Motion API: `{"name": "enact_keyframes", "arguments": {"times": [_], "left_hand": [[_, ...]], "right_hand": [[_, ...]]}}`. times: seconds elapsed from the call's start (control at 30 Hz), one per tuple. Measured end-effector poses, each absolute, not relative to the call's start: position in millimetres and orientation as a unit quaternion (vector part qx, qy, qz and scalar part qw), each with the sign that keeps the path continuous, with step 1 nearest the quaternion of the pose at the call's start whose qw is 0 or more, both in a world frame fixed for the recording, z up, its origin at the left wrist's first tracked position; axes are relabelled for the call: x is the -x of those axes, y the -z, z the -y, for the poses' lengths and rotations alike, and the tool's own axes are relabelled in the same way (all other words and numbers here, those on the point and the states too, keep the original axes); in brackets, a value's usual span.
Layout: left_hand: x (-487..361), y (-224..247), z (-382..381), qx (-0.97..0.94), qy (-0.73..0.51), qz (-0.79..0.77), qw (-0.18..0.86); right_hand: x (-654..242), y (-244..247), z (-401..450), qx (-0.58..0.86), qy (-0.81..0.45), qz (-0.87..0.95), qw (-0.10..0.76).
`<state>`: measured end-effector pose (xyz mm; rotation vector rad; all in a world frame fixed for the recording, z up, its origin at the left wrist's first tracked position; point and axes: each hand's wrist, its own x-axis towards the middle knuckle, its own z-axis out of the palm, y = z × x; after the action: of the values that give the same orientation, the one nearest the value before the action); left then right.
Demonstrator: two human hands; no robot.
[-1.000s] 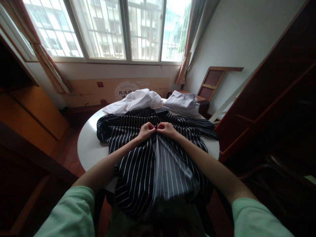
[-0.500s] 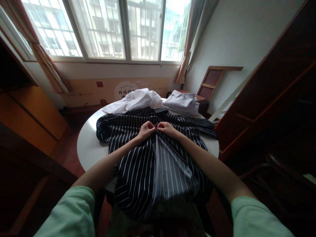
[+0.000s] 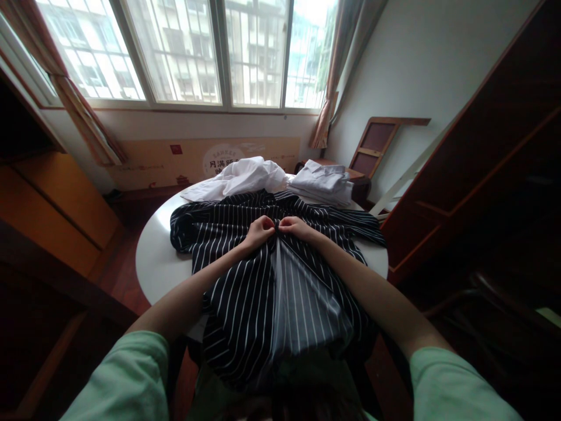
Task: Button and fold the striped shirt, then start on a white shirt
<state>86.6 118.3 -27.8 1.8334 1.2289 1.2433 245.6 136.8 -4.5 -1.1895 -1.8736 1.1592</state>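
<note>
A black shirt with white stripes (image 3: 245, 298) lies spread over a round white table (image 3: 153, 260), its lower part hanging over the near edge. Both hands meet at its front opening. My left hand (image 3: 260, 230) pinches the left front edge between closed fingers. Close beside it, my right hand (image 3: 294, 227) pinches the right edge the same way. Below the hands the front parts, and the greyish inner side of the cloth shows. Any button between the fingertips is too small to make out.
Behind the shirt lie a crumpled white garment (image 3: 245, 177) and a folded white garment (image 3: 322, 181). A long printed box (image 3: 162, 161) stands under the window. To the right are a wooden frame (image 3: 374, 143) and a dark wooden door panel (image 3: 473, 158).
Almost nothing differs. Both hands stay at the same spot on the shirt front, with only a slight shift of the fingers.
</note>
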Motion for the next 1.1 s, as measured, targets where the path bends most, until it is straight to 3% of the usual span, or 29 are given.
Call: {"name": "enact_keyframes", "arguments": {"times": [0.27, 0.43, 0.57, 0.7, 0.9, 1.1], "left_hand": [[-78, 21, -124, -0.739, -0.378, -0.452, 0.327], [-60, -10, -117, -0.802, -0.195, -0.408, 0.390], [-50, -32, -89, -0.865, -0.053, -0.361, 0.345], [-41, -42, -55, -0.897, 0.011, -0.355, 0.263], [-16, -49, -15, -0.901, 0.065, -0.364, 0.227], [-10, -53, 1, -0.930, 0.043, -0.318, 0.176]], "right_hand": [[-247, 6, -140, 0.454, -0.448, 0.706, 0.308], [-249, 5, -138, 0.517, -0.276, 0.762, 0.277], [-247, -8, -119, 0.500, -0.123, 0.840, 0.169], [-247, -20, -89, 0.465, -0.023, 0.881, 0.079], [-258, -19, -72, 0.432, -0.012, 0.901, 0.023], [-254, -22, -83, 0.427, 0.014, 0.904, -0.011]]}}
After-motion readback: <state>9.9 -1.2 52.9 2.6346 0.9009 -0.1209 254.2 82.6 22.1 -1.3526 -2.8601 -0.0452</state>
